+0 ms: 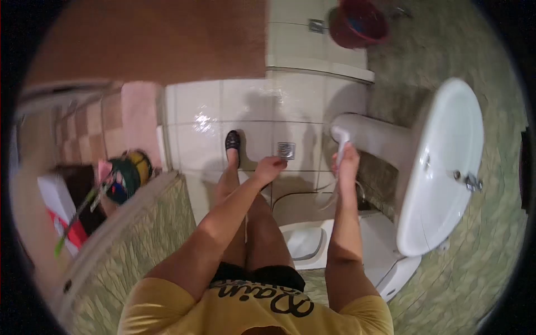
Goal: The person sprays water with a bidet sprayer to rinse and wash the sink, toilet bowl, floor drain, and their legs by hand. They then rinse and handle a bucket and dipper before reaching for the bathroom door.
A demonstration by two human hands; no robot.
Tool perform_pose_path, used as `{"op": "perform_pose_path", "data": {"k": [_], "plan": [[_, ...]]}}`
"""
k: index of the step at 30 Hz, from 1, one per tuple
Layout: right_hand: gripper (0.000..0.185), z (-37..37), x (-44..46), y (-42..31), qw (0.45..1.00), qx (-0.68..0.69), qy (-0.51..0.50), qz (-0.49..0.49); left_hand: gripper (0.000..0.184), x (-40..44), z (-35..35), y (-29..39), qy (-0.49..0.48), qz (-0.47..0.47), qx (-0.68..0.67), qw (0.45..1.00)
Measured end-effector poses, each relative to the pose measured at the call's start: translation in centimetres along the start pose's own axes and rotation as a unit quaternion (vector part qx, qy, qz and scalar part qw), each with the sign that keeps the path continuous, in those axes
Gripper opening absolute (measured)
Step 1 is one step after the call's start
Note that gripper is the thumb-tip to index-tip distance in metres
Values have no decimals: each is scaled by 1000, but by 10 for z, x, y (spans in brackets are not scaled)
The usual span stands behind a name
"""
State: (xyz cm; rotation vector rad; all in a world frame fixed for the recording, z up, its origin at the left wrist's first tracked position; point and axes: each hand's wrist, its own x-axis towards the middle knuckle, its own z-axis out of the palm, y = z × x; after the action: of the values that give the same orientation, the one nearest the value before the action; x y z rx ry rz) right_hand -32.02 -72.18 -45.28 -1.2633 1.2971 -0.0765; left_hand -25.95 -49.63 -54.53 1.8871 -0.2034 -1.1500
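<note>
My right hand [347,162] is wrapped round a white spray head [343,138], held beside the base of the sink's white pedestal [379,138]. A thin pale hose [312,193] curves from near that hand over the floor side of the toilet [307,241]. My left hand [272,168] hangs over the tiled floor [245,100], just below the square metal drain [286,151] in the view. Its fingers are bent together, and whether they hold anything is too small to tell.
The white sink [441,167] juts from the right wall. A red bucket [357,25] stands at the top, near a second drain [316,25]. A brown door [145,39] fills the upper left. Beyond the low wall [134,251] are a green-and-yellow container [127,176] and a pink mat [140,120].
</note>
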Motion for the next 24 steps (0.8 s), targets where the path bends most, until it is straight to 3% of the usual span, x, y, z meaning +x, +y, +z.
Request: {"op": "perform_pose_path", "data": {"k": [2, 4, 5, 8, 12, 14, 16, 18, 19, 21, 22, 24], "plan": [[35, 33, 5, -7, 996, -49, -69, -27, 31, -46, -23, -37, 7, -36, 14, 999], [38, 81, 4, 1, 986, -73, -149, 2, 31, -98, -64, -45, 53, -131, 41, 989], [40, 106, -6, -1, 979, -73, -192, -7, 31, -111, -65, -117, 130, -160, -66, 976], [37, 174, -36, 0, 954, -45, -296, -22, 30, -173, -110, -189, 184, -240, 26, 953], [36, 235, -70, 3, 935, -86, -344, -11, 30, -239, -140, -228, 252, -255, 18, 933], [37, 253, -90, 12, 906, -185, -374, -67, 29, -257, -139, -244, 241, -327, 37, 913], [40, 257, -106, 39, 884, -206, -411, -86, 28, -266, -130, -239, 226, -340, 57, 911], [46, 254, -130, 64, 822, -311, -477, -33, 27, -268, -114, -259, 212, -289, 3, 934], [46, 251, -146, 75, 819, -316, -478, -31, 32, -264, -108, -261, 206, -252, -25, 945], [49, 242, -179, 97, 745, -423, -512, -57, 35, -250, -104, -245, 208, -290, -37, 933], [49, 240, -187, 107, 741, -429, -513, -51, 35, -245, -103, -240, 206, -296, -44, 932], [49, 240, -199, 106, 727, -440, -517, -101, 37, -242, -102, -239, 274, -213, -148, 926]]}}
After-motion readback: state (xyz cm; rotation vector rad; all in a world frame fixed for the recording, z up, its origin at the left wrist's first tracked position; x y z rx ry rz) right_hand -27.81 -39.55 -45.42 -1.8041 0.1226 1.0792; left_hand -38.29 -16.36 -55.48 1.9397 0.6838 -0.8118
